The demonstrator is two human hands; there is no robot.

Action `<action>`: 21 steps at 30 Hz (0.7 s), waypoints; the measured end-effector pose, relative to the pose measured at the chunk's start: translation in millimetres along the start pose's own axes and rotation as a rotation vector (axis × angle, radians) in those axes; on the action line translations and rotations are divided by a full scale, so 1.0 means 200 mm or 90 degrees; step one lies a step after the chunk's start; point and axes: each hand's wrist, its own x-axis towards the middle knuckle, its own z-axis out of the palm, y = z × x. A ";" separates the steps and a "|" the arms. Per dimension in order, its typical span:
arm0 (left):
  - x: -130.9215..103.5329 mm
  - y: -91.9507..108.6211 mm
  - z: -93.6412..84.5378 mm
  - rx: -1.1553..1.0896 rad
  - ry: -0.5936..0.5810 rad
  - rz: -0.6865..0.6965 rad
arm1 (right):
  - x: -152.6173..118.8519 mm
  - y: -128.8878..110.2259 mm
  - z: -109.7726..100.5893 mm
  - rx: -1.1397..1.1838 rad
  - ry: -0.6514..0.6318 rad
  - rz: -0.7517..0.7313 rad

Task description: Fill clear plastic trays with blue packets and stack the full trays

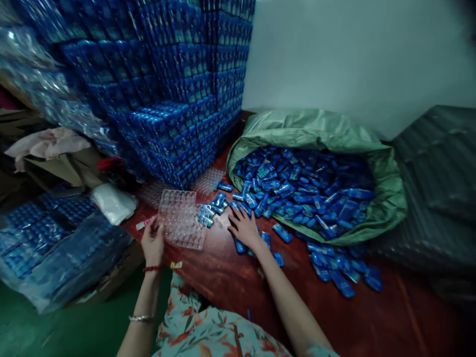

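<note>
Left hand point(153, 241) grips the clear plastic tray point(181, 219) by its edge on the red table point(230, 277); right hand point(244, 227) spreads open over little blue packs point(240, 246). Holding the tray steady should help.

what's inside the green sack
Small blue packets lie heaped inside the green sack, visible through its wide open mouth. Whatever is beneath the top layer or further back is covered and can't be seen.

Pale green clothing point(219, 325) is showing an orange leafy print; a red beaded bracelet point(151, 268) and silver bangle point(141, 318) are circling the left arm point(143, 297).
</note>
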 end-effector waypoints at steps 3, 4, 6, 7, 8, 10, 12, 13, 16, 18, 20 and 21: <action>-0.18 0.10 -0.01 0.100 0.022 0.109 | -0.14 0.07 -0.01 0.015 0.028 -0.025; -0.26 0.13 0.00 0.105 -0.016 0.127 | -0.19 0.09 -0.02 0.030 0.042 -0.024; -0.40 0.18 0.02 0.087 -0.136 0.131 | -0.30 0.15 -0.03 0.078 0.092 0.003; -0.47 0.18 0.03 0.085 -0.197 0.127 | -0.36 0.18 -0.04 0.108 0.133 0.030; -0.54 0.18 0.05 0.095 -0.247 0.124 | -0.41 0.20 -0.05 0.138 0.181 0.065; -0.64 0.15 0.07 0.132 -0.313 0.130 | -0.50 0.21 -0.08 0.189 0.267 0.133; -0.69 0.10 0.09 0.170 -0.349 0.145 | -0.57 0.16 -0.11 0.217 0.290 0.162; -0.71 0.07 0.09 0.184 -0.355 0.153 | -0.59 0.12 -0.12 0.218 0.270 0.156; -0.69 0.02 0.08 0.216 -0.365 0.175 | -0.60 -0.01 -0.12 0.159 0.143 0.083; -0.67 0.02 0.06 0.235 -0.383 0.185 | -0.60 -0.07 -0.11 0.096 0.072 0.038; -0.67 0.01 0.06 0.245 -0.415 0.189 | -0.60 -0.09 -0.09 0.046 0.040 0.023; -0.68 0.01 0.06 0.242 -0.436 0.191 | -0.61 -0.08 -0.08 0.029 0.033 0.026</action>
